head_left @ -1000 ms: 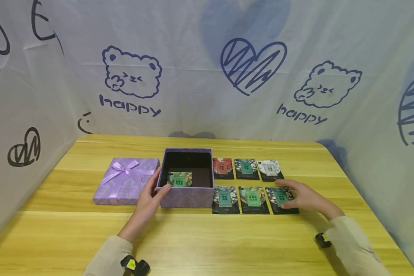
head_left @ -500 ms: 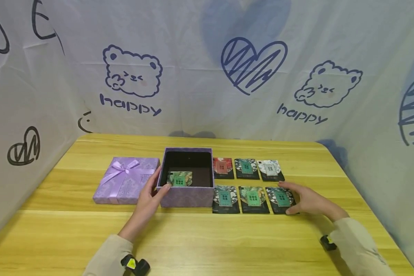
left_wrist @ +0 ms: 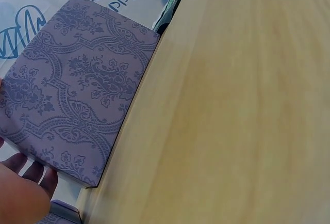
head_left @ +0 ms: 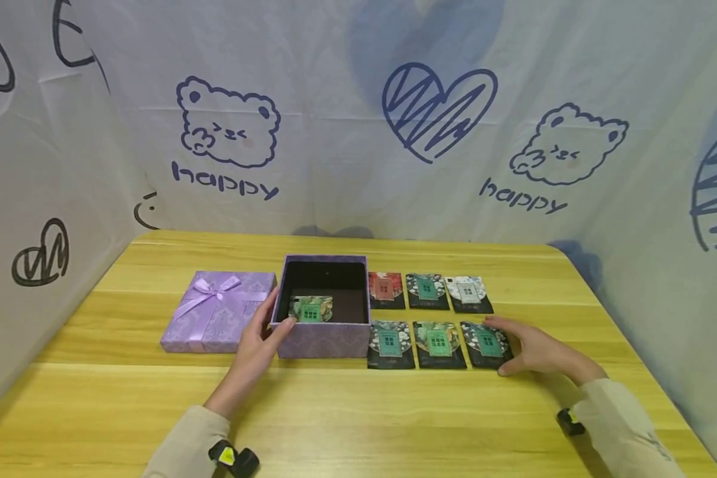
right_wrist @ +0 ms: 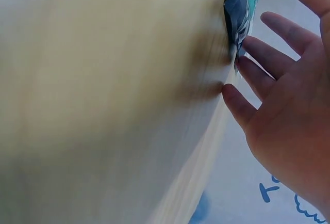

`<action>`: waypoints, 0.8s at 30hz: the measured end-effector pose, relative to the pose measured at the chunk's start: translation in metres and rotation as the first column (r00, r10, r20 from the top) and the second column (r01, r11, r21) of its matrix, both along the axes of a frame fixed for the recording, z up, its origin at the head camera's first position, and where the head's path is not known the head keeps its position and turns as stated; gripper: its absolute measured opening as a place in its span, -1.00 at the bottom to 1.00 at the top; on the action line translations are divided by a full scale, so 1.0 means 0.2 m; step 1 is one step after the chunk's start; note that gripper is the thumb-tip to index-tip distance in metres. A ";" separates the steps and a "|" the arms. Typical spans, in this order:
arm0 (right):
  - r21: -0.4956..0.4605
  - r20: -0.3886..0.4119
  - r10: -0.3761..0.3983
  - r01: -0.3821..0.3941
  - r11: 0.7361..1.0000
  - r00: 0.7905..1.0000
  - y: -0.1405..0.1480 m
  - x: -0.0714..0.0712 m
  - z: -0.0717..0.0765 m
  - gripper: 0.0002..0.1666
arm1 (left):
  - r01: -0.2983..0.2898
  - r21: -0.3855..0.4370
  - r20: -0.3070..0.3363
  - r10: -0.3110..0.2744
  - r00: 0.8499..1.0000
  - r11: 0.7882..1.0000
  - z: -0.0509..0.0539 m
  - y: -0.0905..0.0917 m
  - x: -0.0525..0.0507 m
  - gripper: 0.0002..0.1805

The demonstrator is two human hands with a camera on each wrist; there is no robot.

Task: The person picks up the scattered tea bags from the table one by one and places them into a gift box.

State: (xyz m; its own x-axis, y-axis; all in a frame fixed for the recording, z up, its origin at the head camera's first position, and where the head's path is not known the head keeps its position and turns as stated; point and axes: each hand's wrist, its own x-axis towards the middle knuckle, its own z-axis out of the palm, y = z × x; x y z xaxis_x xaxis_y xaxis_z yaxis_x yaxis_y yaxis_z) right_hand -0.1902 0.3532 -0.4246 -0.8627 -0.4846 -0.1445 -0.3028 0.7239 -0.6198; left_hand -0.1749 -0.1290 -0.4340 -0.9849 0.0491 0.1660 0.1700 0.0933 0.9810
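Front-right sachet [head_left: 482,346], green Chinese label [head_left: 488,344], right fingers [head_left: 506,324] at edge, backdrop [head_left: 334,159] "happy"

There is lots of room across the front of the surface [head_left: 358,418]. The box [head_left: 322,341] is open on top but walled in all around. The lid [head_left: 221,315] sits close on its left, and the left hand [head_left: 259,340] blocks that gap. Packets [head_left: 441,346] crowd its right, with a thin gap between rows.
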 end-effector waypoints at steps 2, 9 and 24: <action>0.006 -0.001 -0.001 0.001 1.000 1.000 0.00 0.00 0.00 0.11 | -0.001 0.000 0.001 0.001 1.000 1.000 0.00 0.00 0.00 -0.29; 0.022 -0.006 -0.015 0.015 1.000 1.000 -0.01 0.01 0.00 0.11 | 0.005 -0.004 -0.005 -0.005 1.000 1.000 0.00 0.00 0.00 -0.30; 0.078 -0.038 -0.037 0.040 0.996 0.999 -0.01 0.01 0.01 0.07 | 0.014 0.005 -0.006 -0.014 1.000 1.000 -0.01 0.00 0.00 -0.29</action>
